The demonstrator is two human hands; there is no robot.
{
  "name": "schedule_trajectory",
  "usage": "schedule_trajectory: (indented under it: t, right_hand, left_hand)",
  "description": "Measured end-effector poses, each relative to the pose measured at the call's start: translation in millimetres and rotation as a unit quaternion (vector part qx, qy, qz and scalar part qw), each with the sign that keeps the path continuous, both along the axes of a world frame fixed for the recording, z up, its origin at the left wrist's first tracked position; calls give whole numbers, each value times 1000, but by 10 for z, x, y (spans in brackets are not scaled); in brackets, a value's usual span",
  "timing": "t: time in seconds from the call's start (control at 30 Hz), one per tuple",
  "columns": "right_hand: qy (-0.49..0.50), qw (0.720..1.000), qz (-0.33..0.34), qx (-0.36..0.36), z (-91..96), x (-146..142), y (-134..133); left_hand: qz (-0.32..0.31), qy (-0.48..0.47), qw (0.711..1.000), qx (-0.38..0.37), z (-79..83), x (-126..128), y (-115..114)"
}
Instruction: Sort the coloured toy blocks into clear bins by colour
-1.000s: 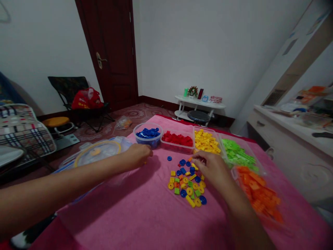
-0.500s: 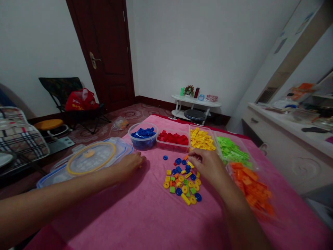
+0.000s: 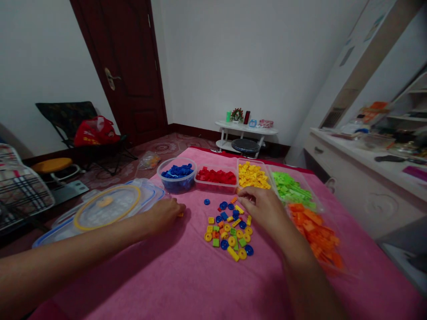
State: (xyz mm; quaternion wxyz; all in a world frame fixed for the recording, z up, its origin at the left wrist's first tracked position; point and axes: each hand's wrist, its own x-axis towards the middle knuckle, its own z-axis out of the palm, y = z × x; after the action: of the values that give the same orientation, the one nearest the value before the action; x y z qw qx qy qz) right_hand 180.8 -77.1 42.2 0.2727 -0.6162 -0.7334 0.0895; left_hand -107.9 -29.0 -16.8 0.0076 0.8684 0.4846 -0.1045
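My left hand [image 3: 166, 216] rests on the pink cloth at the left, fingers curled down together, with a small yellow piece [image 3: 180, 215] showing under the fingertips. My right hand [image 3: 262, 205] is above the far right side of a loose pile of toy bricks. Its thumb and fingers are bent toward each other at the end of a small orange brick [image 3: 234, 200]. The pile holds blue wheels [image 3: 248, 250], yellow wheels [image 3: 242, 254], yellow bricks [image 3: 233, 254] and green bricks [image 3: 215, 242]. A single blue wheel [image 3: 207, 202] lies apart from it, between my hands.
Behind the pile stand a round tub of blue bricks [image 3: 178, 182] and boxes of red bricks [image 3: 216, 187] and yellow bricks [image 3: 254, 175]. Green bricks [image 3: 292, 189] and orange bricks [image 3: 315, 235] fill boxes at the right. Clear lids [image 3: 106, 206] lie left, near my left forearm.
The whole view has shifted slightly, so the scene sits further left. Both hands stay at nearly the same places over the cloth, and the pile looks unchanged.
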Motion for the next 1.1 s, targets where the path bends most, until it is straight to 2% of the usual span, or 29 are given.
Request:
schedule_trajectory:
  t: [0.13, 0.23, 0.47, 0.57, 0.67, 0.8, 0.97, 1.1]
  right_hand:
    - [-1, 1000, 11, -3, 22, -25, -15]
    - [-5, 1000, 19, 3, 31, -20, -23]
    - [-13, 1000, 14, 5, 6, 3, -9]
    - [-20, 1000, 17, -4, -77, -3, 35]
    - [-40, 998, 9, -42, -217, 1, 107]
    - [-73, 994, -24, -80, -438, 10, 186]
    - [-119, 987, -51, -95, -638, -20, 195]
    - [-140, 983, -57, -104, -694, -31, 184]
  left_hand:
    - [-2, -4, 1000, 11, -65, -31, -23]
    - [-11, -24, 1000, 6, -51, -7, -1]
    - [-52, -155, 986, -28, 315, 237, 124]
    - [-21, -130, 991, 2, 402, 215, 184]
    - [15, -50, 998, 17, 368, 71, 202]
    - [13, 38, 999, -6, 222, -73, 125]
    - [1, 54, 998, -33, 112, -4, -6]
    - [-4, 28, 998, -49, 65, 0, 47]
